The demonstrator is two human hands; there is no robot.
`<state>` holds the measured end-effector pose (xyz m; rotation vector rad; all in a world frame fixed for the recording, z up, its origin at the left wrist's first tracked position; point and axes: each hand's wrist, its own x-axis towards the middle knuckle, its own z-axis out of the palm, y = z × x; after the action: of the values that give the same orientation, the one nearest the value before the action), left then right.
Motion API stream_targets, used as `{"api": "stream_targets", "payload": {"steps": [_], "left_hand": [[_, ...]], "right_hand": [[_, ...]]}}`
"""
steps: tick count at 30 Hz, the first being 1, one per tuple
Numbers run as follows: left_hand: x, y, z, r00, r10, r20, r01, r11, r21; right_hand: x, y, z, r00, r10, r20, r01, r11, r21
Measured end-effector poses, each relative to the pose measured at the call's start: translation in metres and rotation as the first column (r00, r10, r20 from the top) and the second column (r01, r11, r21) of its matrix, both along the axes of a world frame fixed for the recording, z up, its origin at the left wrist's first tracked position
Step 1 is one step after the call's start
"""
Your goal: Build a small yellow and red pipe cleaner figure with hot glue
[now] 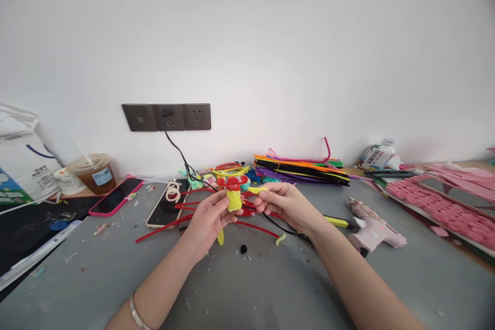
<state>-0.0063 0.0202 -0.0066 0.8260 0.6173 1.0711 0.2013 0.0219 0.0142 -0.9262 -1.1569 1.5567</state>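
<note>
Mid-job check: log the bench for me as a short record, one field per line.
Left hand: holds the yellow-and-red figure
Right hand: pinches a small yellow piece beside the figure
Loose on table: red stems, black ball
Right side: pink glue gun
By the wall: stem bundle
Left side: drink cup, pink-edged phone
Wall: black plug in the middle socket

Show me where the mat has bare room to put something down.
The grey mat seems freest between the left forearm and right forearm, nearer than the black lump, with only small scraps. Another patch lies right of the right forearm, nearer than the pink glue gun. Farther back is crowded: red stems, a phone, a stem bundle.
</note>
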Motion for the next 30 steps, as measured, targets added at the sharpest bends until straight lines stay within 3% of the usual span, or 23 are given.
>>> {"api": "stream_targets", "payload": {"steps": [9,15,26,30], "left_hand": [[0.003,-0.004,0.001,1.000,-0.006,-0.001,0.006,1.000,-0.022],[0.003,-0.004,0.001,1.000,0.006,0.027,-0.006,1.000,-0.019],[0.002,-0.001,0.005,0.989,0.148,-0.003,-0.148,0.989,-0.023],[0.001,0.001,0.005,0.980,0.197,0.007,-0.196,0.979,-0.059]], "right_hand": [[-0.011,-0.004,-0.005,0.997,0.079,-0.018,-0.077,0.994,0.082],[-0.018,-0.006,-0.007,0.998,0.066,-0.016,-0.065,0.994,0.089],[-0.022,-0.006,-0.010,0.997,0.078,-0.017,-0.076,0.991,0.108],[-0.027,-0.007,-0.013,1.000,0.029,-0.004,-0.029,0.993,0.112]]}}
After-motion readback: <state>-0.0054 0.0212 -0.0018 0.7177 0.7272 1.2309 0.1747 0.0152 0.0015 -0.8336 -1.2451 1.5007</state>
